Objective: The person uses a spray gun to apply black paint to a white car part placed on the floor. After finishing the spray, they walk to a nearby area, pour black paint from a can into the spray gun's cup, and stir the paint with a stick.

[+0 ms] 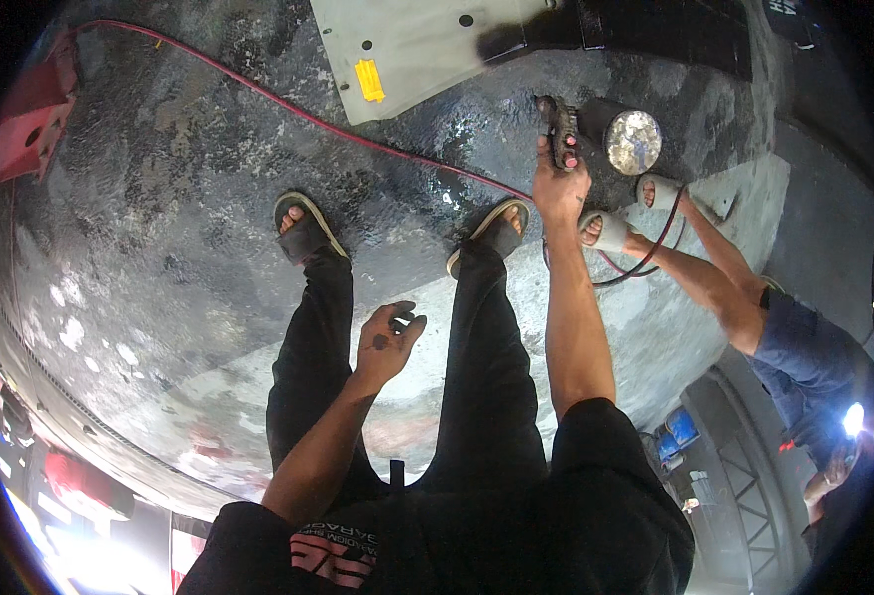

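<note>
My right hand (562,193) is stretched forward and closed around a dark, greasy metal part (563,129) with ridged edges and pinkish-red round ends. Beside that part, to its right, stands a round can (633,142) with a mottled silver top. My left hand (387,344) hangs in front of my legs, its blackened fingers curled toward the thumb. A small dark thing may be between them, but I cannot make it out.
A red hose (318,121) crosses the wet, stained floor and loops near a co-worker's sandalled feet (605,231) at my right. Ahead lies a pale panel (407,59) with a yellow label. A red metal stand (35,124) is at far left.
</note>
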The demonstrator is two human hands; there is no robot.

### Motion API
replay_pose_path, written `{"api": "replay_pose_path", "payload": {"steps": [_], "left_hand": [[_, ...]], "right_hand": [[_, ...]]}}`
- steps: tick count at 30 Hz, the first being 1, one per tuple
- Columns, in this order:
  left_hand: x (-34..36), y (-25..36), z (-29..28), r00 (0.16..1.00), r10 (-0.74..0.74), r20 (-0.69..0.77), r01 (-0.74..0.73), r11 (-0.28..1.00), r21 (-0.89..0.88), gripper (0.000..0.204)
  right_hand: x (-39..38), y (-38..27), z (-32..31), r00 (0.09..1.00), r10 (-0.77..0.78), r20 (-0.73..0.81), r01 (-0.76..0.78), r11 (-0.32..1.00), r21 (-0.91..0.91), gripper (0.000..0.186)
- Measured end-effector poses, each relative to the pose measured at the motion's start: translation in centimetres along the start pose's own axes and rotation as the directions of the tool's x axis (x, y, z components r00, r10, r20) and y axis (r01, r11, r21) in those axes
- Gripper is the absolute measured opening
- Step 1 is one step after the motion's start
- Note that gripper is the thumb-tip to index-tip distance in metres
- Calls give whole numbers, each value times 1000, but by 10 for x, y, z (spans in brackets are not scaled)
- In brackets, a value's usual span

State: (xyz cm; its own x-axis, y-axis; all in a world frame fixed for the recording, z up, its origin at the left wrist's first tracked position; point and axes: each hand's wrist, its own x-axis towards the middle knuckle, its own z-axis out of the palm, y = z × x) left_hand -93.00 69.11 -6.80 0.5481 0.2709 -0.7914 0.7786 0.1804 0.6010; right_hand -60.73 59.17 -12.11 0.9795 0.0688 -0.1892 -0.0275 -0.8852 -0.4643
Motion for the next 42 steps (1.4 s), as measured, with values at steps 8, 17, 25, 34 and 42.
{"api": "replay_pose_path", "payload": {"steps": [8,17,25,34,42], "left_hand": [[5,-1,-40,995,85,59,-86,996,21,38],[-14,-28,-63,991,85,105,-96,990,99,35],[-38,-41,-40,995,87,50,-87,996,17,35],[-62,-43,-53,984,179,12,-180,984,20,28],[-71,-54,-83,950,286,-122,-288,957,-3,29]], "right_hand": [[-62,-24,31,991,78,105,-77,997,-16,44],[-122,-44,45,988,53,146,-54,999,3,37],[-151,-44,59,979,18,201,-23,999,22,40],[-181,-39,83,952,-6,307,-40,989,141,35],[-140,-47,114,998,23,52,-26,997,66,32]]}}
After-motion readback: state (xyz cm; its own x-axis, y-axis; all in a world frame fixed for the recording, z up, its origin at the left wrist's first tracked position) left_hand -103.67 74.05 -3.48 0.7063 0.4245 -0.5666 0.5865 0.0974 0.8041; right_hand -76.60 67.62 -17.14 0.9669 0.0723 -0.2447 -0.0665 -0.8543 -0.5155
